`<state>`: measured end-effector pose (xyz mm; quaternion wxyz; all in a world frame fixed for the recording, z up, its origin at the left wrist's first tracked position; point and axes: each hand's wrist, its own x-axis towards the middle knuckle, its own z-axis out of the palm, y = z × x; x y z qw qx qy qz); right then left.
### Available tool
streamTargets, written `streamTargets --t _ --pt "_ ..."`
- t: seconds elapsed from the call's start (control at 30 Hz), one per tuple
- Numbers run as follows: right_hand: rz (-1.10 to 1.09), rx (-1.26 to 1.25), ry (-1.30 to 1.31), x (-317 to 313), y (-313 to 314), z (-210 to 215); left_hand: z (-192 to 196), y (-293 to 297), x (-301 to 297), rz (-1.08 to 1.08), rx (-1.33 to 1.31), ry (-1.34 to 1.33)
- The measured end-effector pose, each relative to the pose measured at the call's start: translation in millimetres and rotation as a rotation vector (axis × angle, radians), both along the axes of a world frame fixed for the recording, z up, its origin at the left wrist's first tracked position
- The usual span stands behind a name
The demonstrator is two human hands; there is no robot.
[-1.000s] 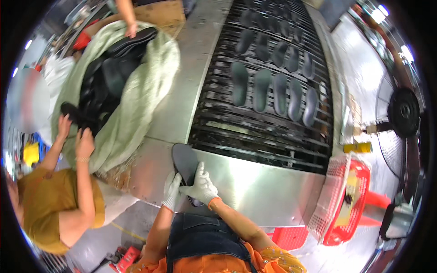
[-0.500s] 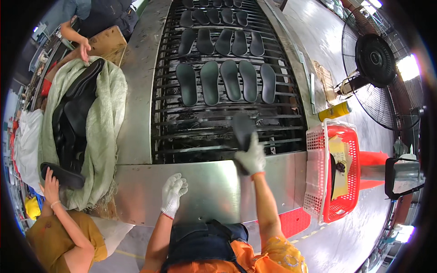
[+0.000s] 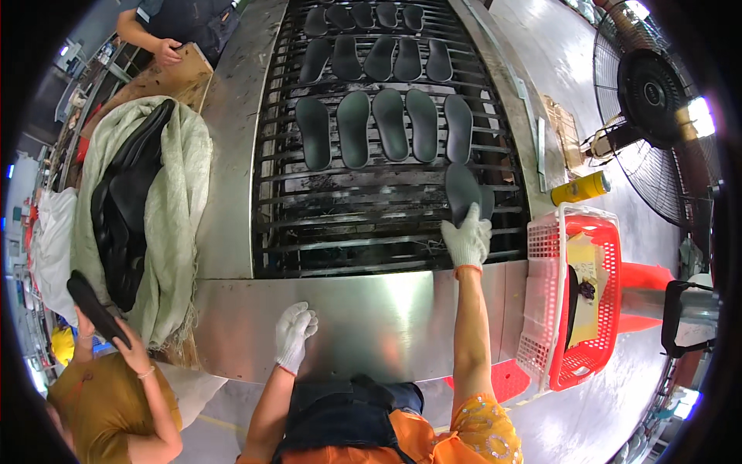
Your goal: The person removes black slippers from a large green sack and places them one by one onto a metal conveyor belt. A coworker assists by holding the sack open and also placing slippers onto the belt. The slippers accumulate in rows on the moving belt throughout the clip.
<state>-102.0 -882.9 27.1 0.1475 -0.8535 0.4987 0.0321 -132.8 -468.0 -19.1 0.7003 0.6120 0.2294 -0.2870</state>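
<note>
The right hand [image 3: 467, 241], in a white glove, reaches out over the black metal grate [image 3: 371, 209] and has its grip closed on the near end of a dark shoe sole [image 3: 462, 189], which lies at about one o'clock from the person, at the right edge of the grate. This sole sits just below a row of five more soles [image 3: 386, 127], laid side by side at twelve o'clock. The left hand [image 3: 294, 334], also gloved, rests on the steel surface [image 3: 371, 317] close to the body, fingers loosely curled and holding nothing. At three o'clock a red and white basket [image 3: 599, 356] stands beside the surface, with a yellow can [image 3: 580, 188] just above it. At nine o'clock a pale sack [image 3: 174, 224] holds black soles, and another person [image 3: 108, 402] at eight o'clock lifts one sole.
</note>
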Motion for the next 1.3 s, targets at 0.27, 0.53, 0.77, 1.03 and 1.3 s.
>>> streamTargets --t 0.27,0.53,0.77,1.03,1.3 --pt "0.088 -0.020 -0.040 17.4 41.4 -40.0 2.8 -3.3 -4.7 -0.015 -0.008 -0.039" --pt "0.410 -0.032 -0.372 -1.3 122.9 -46.8 -8.6 14.2 -16.0 -0.059 0.179 -0.219" --pt "0.278 0.886 -0.341 -46.0 237.7 -53.4 48.4 44.5 22.3 -0.113 0.848 -0.801" --pt "0.270 1.403 0.034 -53.2 335.1 -55.8 31.5 117.6 48.6 -0.226 1.149 -0.371" --pt "0.089 1.199 -0.328 -18.3 305.9 -65.5 -4.9 119.3 39.3 -0.131 0.682 -0.224"
